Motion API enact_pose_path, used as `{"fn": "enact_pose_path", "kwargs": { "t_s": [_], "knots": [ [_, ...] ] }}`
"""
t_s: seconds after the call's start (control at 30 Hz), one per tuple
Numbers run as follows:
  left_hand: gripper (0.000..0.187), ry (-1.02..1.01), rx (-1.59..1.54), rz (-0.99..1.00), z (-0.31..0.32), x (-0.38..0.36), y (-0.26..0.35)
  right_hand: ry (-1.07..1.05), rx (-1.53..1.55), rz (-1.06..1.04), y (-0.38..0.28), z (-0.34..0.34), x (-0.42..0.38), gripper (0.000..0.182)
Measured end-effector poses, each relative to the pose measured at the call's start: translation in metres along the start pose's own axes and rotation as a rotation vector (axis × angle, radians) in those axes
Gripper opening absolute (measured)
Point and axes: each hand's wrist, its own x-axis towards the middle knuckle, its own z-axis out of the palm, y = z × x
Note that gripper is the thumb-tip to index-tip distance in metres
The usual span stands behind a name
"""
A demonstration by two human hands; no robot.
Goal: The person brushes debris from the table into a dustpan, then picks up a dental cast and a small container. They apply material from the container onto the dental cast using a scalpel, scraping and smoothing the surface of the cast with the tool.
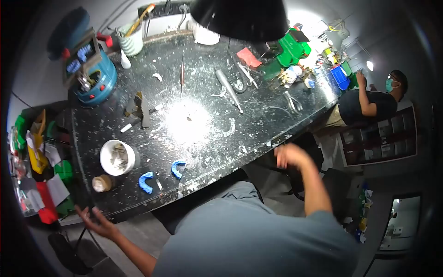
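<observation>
Two blue arches point(146, 183) are laid on the counter point(87, 134) near its front edge, close to a white tub point(132, 159). The left hand point(99, 224) is held open, fingers spread, by the front left corner; the right hand point(290, 156) is blurred beyond the front edge, and whether it is closed cannot be told.

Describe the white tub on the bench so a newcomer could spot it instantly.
Find the black, white-speckled bench. Toward its left end, left of two blue U-shaped pieces, stands an open white tub. It is much wider than the small tan container beside it, with loose bits inside.
</observation>
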Motion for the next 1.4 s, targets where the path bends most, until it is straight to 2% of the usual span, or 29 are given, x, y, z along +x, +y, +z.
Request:
{"fn": "enact_pose_path", "kwargs": {
  "t_s": [0.03,0.07,0.1,0.13,0.2,0.23,0.27,0.3,0.33,0.4,0.43,0.47,0.53,0.57,0.63,0.67,0.7,0.73,0.77,0.83,0.87,0.93,0.97,1.03,1.1,1.17,1.27,1.33,1.4],
  "knots": [
    [0.049,0.134,0.016,-0.027,0.004,-0.013,-0.011,0.055,0.034,-0.101,-0.068,-0.023,0.012,0.034],
    [0.045,0.255,0.058,0.063,0.007,-0.019,-0.023,0.127,0.061,-0.315,-0.104,-0.037,0.033,0.042],
    [0.042,0.381,0.112,0.15,0.004,-0.028,-0.033,0.007,-0.218,-0.501,-0.14,-0.057,0.051,0.046],
    [0.041,0.509,0.084,0.182,0.006,-0.038,-0.021,-0.071,-0.269,-0.476,-0.183,-0.043,0.048,0.044],
    [0.039,0.732,0.079,0.246,0.018,-0.065,-0.009,-0.042,-0.428,-0.858,-0.207,-0.039,0.104,0.03],
    [0.041,0.761,0.063,0.176,0.021,-0.089,-0.018,0.295,-0.713,-0.892,-0.213,-0.03,0.113,0.022],
    [0.042,0.745,0.108,0.155,0.031,-0.114,-0.025,0.331,-0.759,-1.056,-0.209,-0.03,0.138,0.019],
    [0.043,0.716,0.157,0.14,0.041,-0.14,-0.03,0.363,-0.788,-1.212,-0.203,-0.031,0.165,0.017],
    [0.045,0.527,0.297,0.072,0.041,-0.172,-0.038,0.328,-0.776,-1.239,-0.197,-0.037,0.183,0.017],
    [0.052,0.355,0.589,-0.093,0.045,-0.269,-0.141,0.027,-0.534,-1.107,-0.189,-0.047,0.208,0.014],
    [0.056,0.064,0.572,-0.381,0.048,-0.281,-0.077,0.015,-0.518,-1.143,-0.188,-0.052,0.207,0.014],
    [0.062,-0.099,0.489,-0.426,0.049,-0.316,-0.106,0.116,-0.547,-1.198,-0.186,-0.057,0.206,0.013],
    [0.071,-0.322,0.419,-0.847,0.069,-0.381,-0.178,0.34,-0.492,-1.363,-0.191,-0.067,0.212,0.014],
    [0.076,-0.353,0.103,-0.912,0.066,-0.369,-0.135,0.376,-0.397,-1.396,-0.194,-0.064,0.199,0.016],
    [0.088,-0.374,-0.518,-1.128,0.06,-0.332,-0.016,0.183,-0.35,-1.519,-0.204,-0.048,0.194,0.022],
    [0.088,-0.448,-0.333,-1.079,0.059,-0.321,0.001,0.177,-0.345,-1.532,-0.206,-0.039,0.19,0.022],
    [0.089,-0.52,-0.148,-1.029,0.058,-0.31,0.018,0.18,-0.512,-1.499,-0.209,-0.029,0.184,0.025],
    [0.09,-0.665,0.221,-0.914,0.057,-0.301,0.031,0.184,-0.678,-1.457,-0.212,-0.019,0.18,0.027],
    [0.09,-0.656,0.22,-0.918,0.057,-0.295,0.046,0.188,-0.847,-1.407,-0.213,-0.012,0.176,0.03],
    [0.09,-0.78,0.372,-0.672,0.064,-0.29,0.081,0.189,-0.94,-1.26,-0.216,-0.004,0.169,0.025],
    [0.082,-0.761,0.35,-0.666,0.068,-0.29,0.099,0.184,-0.946,-1.256,-0.216,0.0,0.168,0.025],
    [0.08,-0.714,0.376,-0.709,0.083,-0.296,0.115,0.35,-0.995,-1.221,-0.211,0.0,0.162,0.022],
    [0.079,-0.676,0.402,-0.73,0.091,-0.298,0.115,0.352,-1.006,-1.206,-0.207,-0.004,0.156,0.022],
    [0.078,-0.601,0.345,-0.645,0.102,-0.31,0.089,0.298,-0.778,-1.407,-0.195,-0.01,0.126,0.018],
    [0.078,-0.509,0.295,-0.561,0.111,-0.313,0.049,-0.165,-0.696,-1.506,-0.182,-0.01,0.118,0.016],
    [0.075,-0.568,0.074,-0.507,0.115,-0.313,0.005,-0.212,-0.708,-1.435,-0.158,0.014,0.107,0.015],
    [0.075,-0.662,0.078,-0.576,0.11,-0.294,-0.022,-0.159,-0.814,-1.461,-0.155,0.028,0.104,0.014],
    [0.079,-0.671,0.009,-0.608,0.108,-0.274,-0.017,-0.229,-0.776,-1.25,-0.163,0.029,0.095,0.014],
    [0.083,-0.678,-0.024,-0.604,0.11,-0.267,-0.025,-0.263,-0.687,-1.207,-0.18,0.028,0.088,0.014]
  ]
}}
